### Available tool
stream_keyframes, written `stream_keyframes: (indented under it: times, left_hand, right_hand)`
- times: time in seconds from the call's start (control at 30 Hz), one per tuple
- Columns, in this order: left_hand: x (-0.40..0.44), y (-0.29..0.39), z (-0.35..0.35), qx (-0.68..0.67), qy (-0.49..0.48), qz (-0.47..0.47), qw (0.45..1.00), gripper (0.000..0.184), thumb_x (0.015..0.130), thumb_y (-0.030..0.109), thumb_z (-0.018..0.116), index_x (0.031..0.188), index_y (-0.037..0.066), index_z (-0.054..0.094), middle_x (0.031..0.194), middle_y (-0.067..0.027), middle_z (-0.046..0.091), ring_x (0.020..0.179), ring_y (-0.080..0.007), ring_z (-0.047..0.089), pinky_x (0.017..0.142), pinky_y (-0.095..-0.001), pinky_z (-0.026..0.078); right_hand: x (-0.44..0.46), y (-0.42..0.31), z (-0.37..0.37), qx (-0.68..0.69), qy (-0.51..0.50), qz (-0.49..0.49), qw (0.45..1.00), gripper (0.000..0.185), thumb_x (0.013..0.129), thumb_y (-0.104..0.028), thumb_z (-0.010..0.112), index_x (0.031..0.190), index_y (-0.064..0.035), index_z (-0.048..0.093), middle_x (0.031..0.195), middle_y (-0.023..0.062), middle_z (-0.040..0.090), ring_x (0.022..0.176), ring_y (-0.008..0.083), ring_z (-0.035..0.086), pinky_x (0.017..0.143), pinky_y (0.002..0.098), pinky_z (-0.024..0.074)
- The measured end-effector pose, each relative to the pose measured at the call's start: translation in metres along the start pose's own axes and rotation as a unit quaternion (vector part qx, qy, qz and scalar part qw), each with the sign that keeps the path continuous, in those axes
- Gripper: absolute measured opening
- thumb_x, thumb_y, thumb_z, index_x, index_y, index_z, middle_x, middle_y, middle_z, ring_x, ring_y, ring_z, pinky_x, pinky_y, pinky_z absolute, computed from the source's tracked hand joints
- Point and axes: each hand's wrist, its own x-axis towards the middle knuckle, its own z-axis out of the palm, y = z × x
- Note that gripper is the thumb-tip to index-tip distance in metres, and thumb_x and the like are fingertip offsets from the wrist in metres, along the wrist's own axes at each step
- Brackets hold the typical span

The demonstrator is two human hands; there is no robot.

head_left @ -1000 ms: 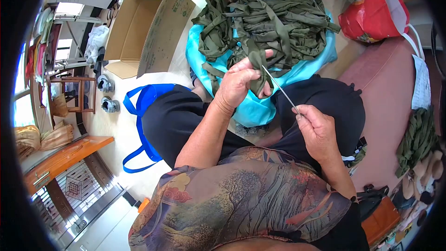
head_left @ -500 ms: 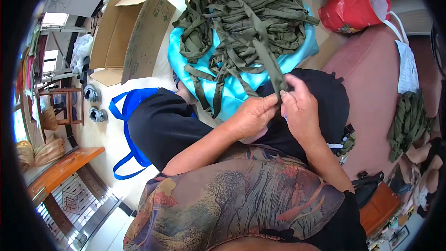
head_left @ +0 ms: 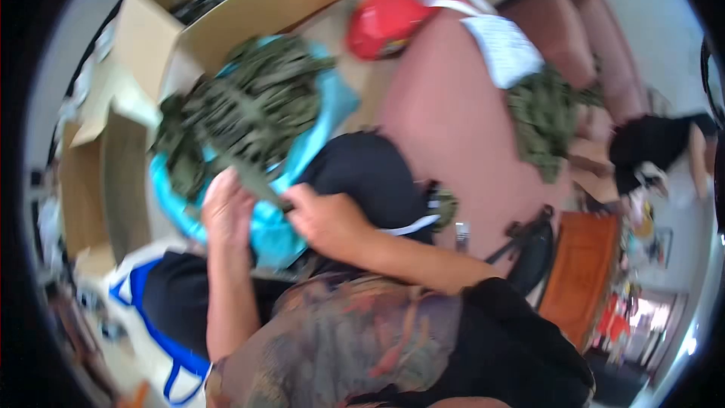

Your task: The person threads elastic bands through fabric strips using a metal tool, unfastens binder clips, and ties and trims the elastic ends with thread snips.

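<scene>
An olive-green fabric strip [head_left: 260,183] runs from the pile down to my hands. My right hand [head_left: 325,221] is closed on its lower end, with thumb and fingers pinched together. Beside the strip's left edge, my left hand [head_left: 226,208] is raised; motion blur smears its fingers, so its grip on the strip is unclear. Behind both hands lies a heap of similar olive-green strips [head_left: 276,94], tangled on a light-blue cloth [head_left: 340,102]. Black fabric [head_left: 370,174] covers my knee, next to the right hand.
Cardboard boxes [head_left: 257,4] stand at the back and left, one with dark fabric inside. A red bag [head_left: 389,19] is beyond a pink sofa [head_left: 445,106], which bears more green fabric [head_left: 544,121]. A blue strap [head_left: 143,325] hangs at left. Another person [head_left: 657,151] is at far right.
My head view has swung to the right, so the pile and boxes now appear further left. My hands, close together earlier, are now farther apart, and the left forearm is more upright.
</scene>
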Motion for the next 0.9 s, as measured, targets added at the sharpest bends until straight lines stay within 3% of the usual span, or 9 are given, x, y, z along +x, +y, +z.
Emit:
stream_keyframes:
  times: [0.07, 0.2, 0.23, 0.33, 0.43, 0.5, 0.73, 0.8, 0.9]
  left_hand:
    - [-0.03, 0.027, -0.018, 0.041, 0.046, 0.01, 0.998, 0.017, 0.092, 0.014, 0.061, 0.108, 0.009, 0.058, 0.098, -0.0041, 0.065, 0.086, -0.0161, 0.063, 0.072, -0.0296, 0.051]
    - [0.005, -0.028, 0.017, -0.041, -0.177, -0.044, 0.982, 0.029, 0.089, 0.008, 0.063, 0.117, 0.007, 0.053, 0.114, -0.0074, 0.063, 0.101, -0.0197, 0.063, 0.08, -0.0312, 0.055]
    - [-0.034, -0.049, 0.09, -0.073, -0.218, -0.084, 0.97, 0.041, 0.088, 0.006, 0.064, 0.126, 0.007, 0.05, 0.122, -0.0086, 0.06, 0.109, -0.0222, 0.061, 0.089, -0.0356, 0.054]
    - [-0.032, -0.032, 0.073, 0.01, -0.189, -0.044, 0.981, 0.046, 0.091, 0.02, 0.064, 0.132, 0.005, 0.049, 0.124, -0.0098, 0.059, 0.109, -0.0237, 0.06, 0.088, -0.036, 0.05]
    - [-0.023, -0.009, 0.097, -0.057, -0.148, -0.094, 0.983, 0.064, 0.099, 0.053, 0.036, 0.136, 0.002, 0.046, 0.125, -0.0145, 0.058, 0.111, -0.0324, 0.057, 0.1, -0.0449, 0.042]
    - [-0.011, 0.016, 0.111, -0.106, -0.271, -0.079, 0.953, 0.06, 0.099, 0.049, 0.041, 0.135, 0.001, 0.046, 0.119, -0.0135, 0.061, 0.11, -0.0303, 0.058, 0.098, -0.0455, 0.044]
    - [-0.018, 0.094, 0.161, 0.031, -0.268, 0.112, 0.956, 0.043, 0.1, 0.031, 0.048, 0.132, 0.001, 0.048, 0.124, -0.0145, 0.056, 0.114, -0.0296, 0.055, 0.106, -0.0484, 0.038]
    - [-0.032, 0.103, 0.174, -0.08, -0.479, 0.181, 0.855, 0.039, 0.095, 0.029, 0.056, 0.126, 0.005, 0.054, 0.125, -0.0154, 0.057, 0.121, -0.0338, 0.05, 0.112, -0.0576, 0.023]
    - [0.006, 0.072, 0.122, -0.168, -0.189, 0.142, 0.957, 0.041, 0.095, 0.034, 0.054, 0.122, 0.004, 0.055, 0.122, -0.0144, 0.059, 0.117, -0.0327, 0.052, 0.107, -0.0527, 0.031]
  right_hand:
    - [0.016, -0.011, 0.044, 0.132, 0.053, -0.065, 0.988, 0.046, 0.084, -0.011, 0.056, 0.128, -0.0034, 0.047, 0.073, 0.0242, 0.062, 0.061, 0.0389, 0.063, 0.055, 0.0481, 0.0483]
    - [0.025, 0.016, -0.017, 0.468, -0.12, 0.157, 0.862, 0.03, 0.083, -0.004, 0.056, 0.111, 0.0044, 0.054, 0.063, 0.015, 0.056, 0.048, 0.0193, 0.056, 0.049, 0.0343, 0.0455]
    - [-0.032, 0.007, -0.078, 0.439, -0.07, 0.159, 0.882, 0.026, 0.083, -0.003, 0.056, 0.108, 0.0039, 0.054, 0.063, 0.0139, 0.056, 0.049, 0.0182, 0.056, 0.049, 0.0339, 0.0451]
    - [-0.027, -0.002, -0.05, 0.348, 0.036, 0.059, 0.935, 0.019, 0.083, -0.003, 0.056, 0.102, 0.0023, 0.055, 0.062, 0.0111, 0.055, 0.051, 0.0155, 0.057, 0.05, 0.0333, 0.0444]
    - [-0.031, -0.009, -0.067, 0.213, 0.111, -0.026, 0.97, 0.017, 0.083, -0.003, 0.058, 0.1, -0.0001, 0.055, 0.063, 0.013, 0.056, 0.057, 0.0203, 0.061, 0.054, 0.0356, 0.0458]
    - [-0.04, -0.008, -0.078, 0.121, 0.132, -0.081, 0.98, 0.02, 0.081, -0.002, 0.059, 0.101, -0.0006, 0.056, 0.064, 0.015, 0.057, 0.059, 0.0255, 0.062, 0.056, 0.0365, 0.0471]
    - [-0.059, -0.018, -0.102, 0.108, 0.175, -0.099, 0.974, 0.022, 0.082, -0.008, 0.06, 0.103, -0.0033, 0.053, 0.068, 0.0209, 0.06, 0.067, 0.0391, 0.063, 0.058, 0.0452, 0.0486]
    - [-0.059, -0.019, -0.105, 0.061, 0.195, -0.123, 0.971, 0.024, 0.083, -0.011, 0.06, 0.105, -0.0039, 0.052, 0.066, 0.0195, 0.059, 0.063, 0.0379, 0.062, 0.056, 0.0447, 0.0485]
    - [-0.055, -0.013, -0.093, -0.005, 0.134, -0.05, 0.99, 0.024, 0.083, -0.012, 0.061, 0.102, -0.0026, 0.051, 0.065, 0.0184, 0.06, 0.062, 0.0384, 0.062, 0.056, 0.0466, 0.0484]
